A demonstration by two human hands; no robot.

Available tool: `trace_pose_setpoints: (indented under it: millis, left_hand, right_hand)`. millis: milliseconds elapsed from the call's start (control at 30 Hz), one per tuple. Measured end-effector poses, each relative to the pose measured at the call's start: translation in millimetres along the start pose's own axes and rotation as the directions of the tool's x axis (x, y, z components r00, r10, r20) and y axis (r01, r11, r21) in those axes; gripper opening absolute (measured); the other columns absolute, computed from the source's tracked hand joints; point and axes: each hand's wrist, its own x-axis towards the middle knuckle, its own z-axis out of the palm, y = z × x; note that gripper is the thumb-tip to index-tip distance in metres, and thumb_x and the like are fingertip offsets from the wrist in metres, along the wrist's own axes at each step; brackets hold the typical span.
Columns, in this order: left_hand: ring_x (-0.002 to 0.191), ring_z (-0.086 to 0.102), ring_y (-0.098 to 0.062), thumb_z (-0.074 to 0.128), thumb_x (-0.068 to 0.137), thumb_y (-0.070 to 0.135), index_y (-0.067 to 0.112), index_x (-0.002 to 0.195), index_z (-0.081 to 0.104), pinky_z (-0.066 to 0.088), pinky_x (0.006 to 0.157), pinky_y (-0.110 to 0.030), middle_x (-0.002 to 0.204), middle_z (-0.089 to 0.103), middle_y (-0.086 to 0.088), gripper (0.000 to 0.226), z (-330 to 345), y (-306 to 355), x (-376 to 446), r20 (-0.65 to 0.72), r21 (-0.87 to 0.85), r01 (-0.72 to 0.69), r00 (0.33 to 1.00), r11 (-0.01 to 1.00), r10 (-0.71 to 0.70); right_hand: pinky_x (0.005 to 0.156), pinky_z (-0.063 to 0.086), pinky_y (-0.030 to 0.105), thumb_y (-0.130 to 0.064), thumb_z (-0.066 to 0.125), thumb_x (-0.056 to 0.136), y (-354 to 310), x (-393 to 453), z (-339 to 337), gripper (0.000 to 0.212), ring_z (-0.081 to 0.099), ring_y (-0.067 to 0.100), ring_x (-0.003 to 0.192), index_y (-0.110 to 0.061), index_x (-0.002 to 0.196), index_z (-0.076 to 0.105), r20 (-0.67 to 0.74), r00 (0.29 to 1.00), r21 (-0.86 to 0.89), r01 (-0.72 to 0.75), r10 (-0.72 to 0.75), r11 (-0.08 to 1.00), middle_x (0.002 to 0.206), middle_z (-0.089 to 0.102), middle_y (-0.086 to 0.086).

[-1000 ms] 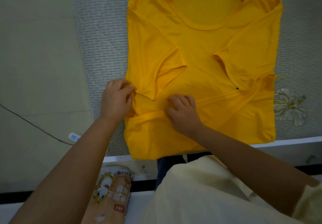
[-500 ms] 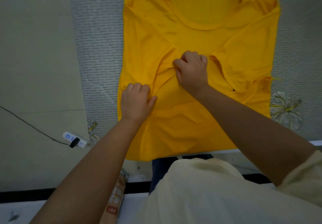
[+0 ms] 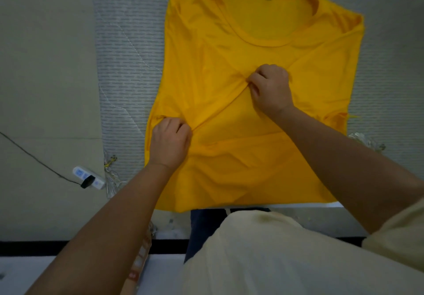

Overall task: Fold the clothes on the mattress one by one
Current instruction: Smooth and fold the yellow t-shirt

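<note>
Both hands are pinching fabric here. The right hand has its fingers curled in tight, knuckles up, with a bunch of the yellow shirt nipped between thumb and fingertips right around the middle of the chest, just below the neckline. You can see creases radiating out from that pinch. The left hand is doing the same thing lower down and nearer the shirt's left edge, fingers curled and gripping a gathered fold, thumb side tucked into the cloth. A taut ridge of fabric runs diagonally between the two pinches.

The shirt itself lies on the grey patterned mattress, neck hole pointing away from the person, small tag visible inside the collar. Its sides look folded inward and the bottom hem sits right at the near mattress edge, hanging over it just slightly.

Off to the left on the pale floor there's a white power strip with a black plug in it and a thin cable trailing away to the left edge. A bit of embroidered flower pattern peeks out by the right forearm. Down at the bottom you get the person's cream top and both bare forearms, plus part of a printed bag tucked under the left arm, mostly hidden.
</note>
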Motion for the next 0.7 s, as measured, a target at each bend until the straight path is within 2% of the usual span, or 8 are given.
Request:
trace_pose_setpoints:
  millis: [67, 133, 200, 300, 400, 533, 600, 700]
  left_hand:
    - [0.069, 0.062, -0.036, 0.049, 0.076, 0.021, -0.003, 0.069, 0.063, 0.049, 0.06, -0.038, 0.075, 0.063, -0.023, 0.029, -2, 3, -2, 0.035, 0.022, 0.008, 0.999, 1.0, -0.009]
    - [0.077, 0.063, -0.038, 0.049, 0.077, 0.029, -0.003, 0.078, 0.064, 0.05, 0.067, -0.041, 0.084, 0.064, -0.024, 0.036, -4, 7, -6, 0.049, 0.04, -0.001, 0.999, 0.999, -0.001]
    - [0.08, 0.063, -0.039, 0.048, 0.078, 0.034, -0.004, 0.085, 0.065, 0.051, 0.069, -0.042, 0.088, 0.064, -0.024, 0.042, -3, 8, -18, 0.044, 0.072, -0.031, 0.999, 0.997, 0.028]
    - [0.078, 0.063, -0.04, 0.044, 0.078, 0.038, -0.008, 0.092, 0.064, 0.05, 0.067, -0.043, 0.087, 0.064, -0.025, 0.052, 5, 4, -50, 0.118, 0.119, -0.037, 0.993, 0.992, 0.023]
    - [0.093, 0.056, -0.047, 0.044, 0.074, 0.026, -0.012, 0.11, 0.057, 0.043, 0.078, -0.051, 0.103, 0.059, -0.032, 0.054, 13, 3, -72, 0.191, 0.124, 0.108, 0.973, 0.986, -0.13]
    - [0.11, 0.042, -0.046, 0.036, 0.081, 0.011, -0.008, 0.12, 0.048, 0.029, 0.089, -0.048, 0.116, 0.048, -0.034, 0.046, 14, 5, -67, 0.098, 0.179, 0.373, 0.914, 0.91, -0.394]
    - [0.108, 0.043, -0.045, 0.042, 0.086, 0.003, -0.008, 0.113, 0.051, 0.028, 0.089, -0.048, 0.11, 0.05, -0.034, 0.03, 10, 2, -57, 0.112, 0.226, 0.411, 0.89, 0.883, -0.443]
    - [0.103, 0.046, -0.043, 0.048, 0.084, 0.0, -0.009, 0.103, 0.055, 0.036, 0.082, -0.046, 0.105, 0.052, -0.032, 0.022, 2, 1, -41, 0.193, 0.268, 0.325, 0.904, 0.907, -0.381]
  right_hand:
    - [0.099, 0.023, 0.037, -0.015, 0.044, 0.09, 4, -5, -1, 0.03, 0.046, 0.028, 0.117, -0.005, 0.111, 0.062, 0.071, 0.997, -0.047, 0.024, -0.021, 0.999, 0.119, 0.055, 0.018]
    - [0.102, 0.028, 0.045, -0.007, 0.052, 0.081, 6, -20, -12, 0.028, 0.052, 0.034, 0.113, 0.0, 0.104, 0.065, 0.078, 0.993, -0.005, 0.095, -0.094, 0.995, 0.115, 0.058, 0.022]
    - [0.085, 0.044, 0.052, 0.001, 0.06, 0.067, 16, -48, -25, 0.023, 0.062, 0.042, 0.092, 0.007, 0.088, 0.067, -0.027, 0.981, 0.036, 0.195, -0.194, 0.98, 0.095, 0.064, 0.027]
    - [0.073, 0.048, 0.05, 0.003, 0.063, 0.064, 47, -107, -32, 0.024, 0.064, 0.044, 0.081, 0.009, 0.086, 0.067, 0.115, 0.961, 0.01, 0.25, -0.25, 0.968, 0.088, 0.065, 0.028]
    - [0.084, 0.041, 0.056, 0.006, 0.064, 0.069, 75, -149, -35, 0.037, 0.056, 0.05, 0.1, 0.01, 0.106, 0.062, 0.262, 0.963, -0.057, 0.08, -0.063, 0.995, 0.108, 0.059, 0.034]
    - [0.103, 0.019, 0.045, -0.008, 0.052, 0.087, 102, -159, -32, 0.051, 0.03, 0.038, 0.132, -0.001, 0.135, 0.039, 0.23, 0.95, -0.138, -0.185, 0.213, 0.973, 0.142, 0.036, 0.022]
    - [0.1, 0.02, 0.043, -0.012, 0.048, 0.088, 112, -152, -32, 0.05, 0.029, 0.037, 0.132, -0.002, 0.136, 0.038, 0.181, 0.958, -0.149, -0.198, 0.224, 0.969, 0.142, 0.036, 0.022]
    - [0.092, 0.028, 0.046, -0.013, 0.048, 0.087, 120, -140, -32, 0.04, 0.039, 0.04, 0.117, 0.001, 0.125, 0.048, 0.23, 0.945, -0.217, -0.184, 0.234, 0.959, 0.123, 0.047, 0.027]
